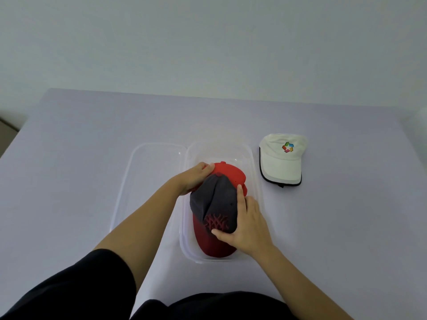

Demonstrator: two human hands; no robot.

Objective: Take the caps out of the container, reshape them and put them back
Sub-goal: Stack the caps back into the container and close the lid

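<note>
At the centre of the frame I see both hands on the caps inside the clear container (220,255). My left hand (193,179) reaches in from the lower left and curls around the far left edge of the red cap (231,173), fingers closed over its rim near the top of the container. My right hand (246,224) comes in from the lower right and lies flat against the right side of the dark grey cap (215,199), fingers half spread, the thumb pressed just under the red stitched emblem on its front and the index finger stretched up along its crown. I cannot tell whether this hand truly grips the cloth or only presses on it. The dark grey cap has a red brim that points toward the bottom of the frame, and it lies on top of the red cap, both within the container walls. The crown of the grey cap shows a deep crease down its middle.

Just to the left of the container, touching it, lies its clear lid (147,179), flat on the pale table (80,139). To the right of centre, near the container but apart from it, a white cap (280,158) with a coloured logo rests on the table, brim toward the bottom of the frame.
</note>
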